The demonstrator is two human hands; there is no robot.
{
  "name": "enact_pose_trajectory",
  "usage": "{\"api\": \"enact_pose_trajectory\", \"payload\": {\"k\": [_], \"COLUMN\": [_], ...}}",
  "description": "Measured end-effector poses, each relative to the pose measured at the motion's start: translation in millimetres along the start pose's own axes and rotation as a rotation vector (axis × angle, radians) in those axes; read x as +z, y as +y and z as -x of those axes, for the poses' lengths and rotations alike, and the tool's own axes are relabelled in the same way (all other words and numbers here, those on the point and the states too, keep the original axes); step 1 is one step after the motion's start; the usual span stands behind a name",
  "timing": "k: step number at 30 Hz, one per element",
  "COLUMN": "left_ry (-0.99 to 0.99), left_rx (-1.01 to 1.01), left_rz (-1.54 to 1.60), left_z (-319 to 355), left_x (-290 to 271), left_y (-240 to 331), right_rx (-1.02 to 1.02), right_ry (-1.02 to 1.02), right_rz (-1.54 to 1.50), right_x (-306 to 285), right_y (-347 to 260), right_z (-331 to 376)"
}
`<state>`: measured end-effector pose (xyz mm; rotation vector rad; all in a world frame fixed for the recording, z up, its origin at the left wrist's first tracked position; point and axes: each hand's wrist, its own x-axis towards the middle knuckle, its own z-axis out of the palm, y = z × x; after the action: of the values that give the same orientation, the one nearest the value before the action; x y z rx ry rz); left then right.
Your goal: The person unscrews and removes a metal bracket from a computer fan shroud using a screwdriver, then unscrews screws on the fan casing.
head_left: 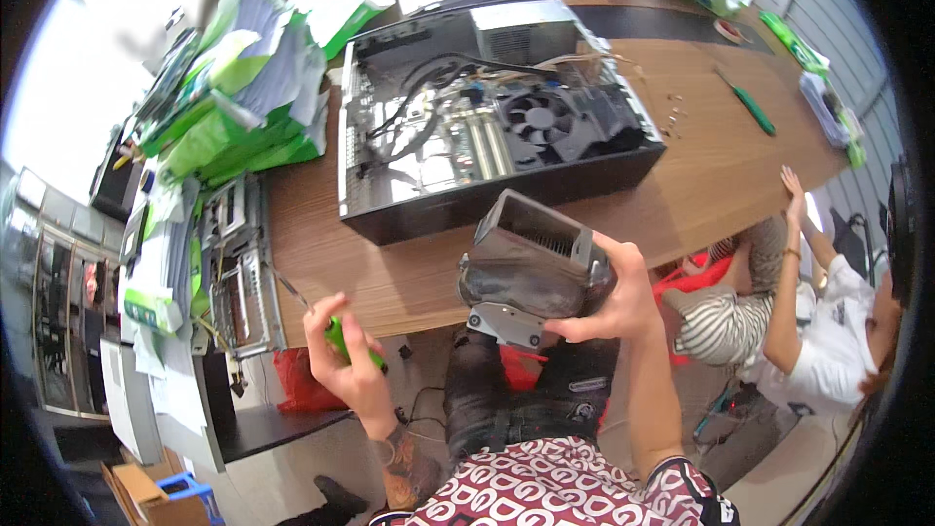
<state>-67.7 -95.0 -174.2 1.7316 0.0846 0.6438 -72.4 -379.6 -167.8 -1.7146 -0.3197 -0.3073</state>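
My left hand [344, 377] is closed around the green handle of a screwdriver [338, 337], its thin metal shaft pointing up and left. With my right hand [628, 294] I grip a dark plastic cooler shroud [521, 278], thumb underneath and fingers along its right side. Fins show inside its rectangular opening, and a silvery metal bracket [504, 324] is on its lower edge. Both hands are in front of the table's near edge. Just beyond the shroud lies an opened desktop computer case [497, 200], showing cables, a round black fan [538, 117] and memory slots.
Green bags and papers [258, 117] are heaped left of the case, above a metal frame [239, 268]. A second green screwdriver [750, 107] and small screws [674, 109] lie on the wooden table [701, 185]. A person in white [828, 331] sits at right; others are across the table.
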Motion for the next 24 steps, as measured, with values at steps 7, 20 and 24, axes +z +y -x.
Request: {"api": "enact_pose_trajectory", "payload": {"k": [7, 20, 24], "left_ry": [-0.036, -0.319, -0.372], "left_rx": [-0.181, -0.208, -0.214], "left_rz": [0.199, 0.399, 0.39], "left_z": [38, 82, 76], "left_x": [-61, -33, -27], "left_y": [-23, -20, -15], "right_rx": [-0.154, -0.062, -0.153], "right_ry": [-0.252, -0.559, -0.423], "right_rz": [0.195, 0.298, 0.326], "right_x": [32, 24, 25], "right_y": [15, 1, 0], "right_z": [-47, -96, -90]}}
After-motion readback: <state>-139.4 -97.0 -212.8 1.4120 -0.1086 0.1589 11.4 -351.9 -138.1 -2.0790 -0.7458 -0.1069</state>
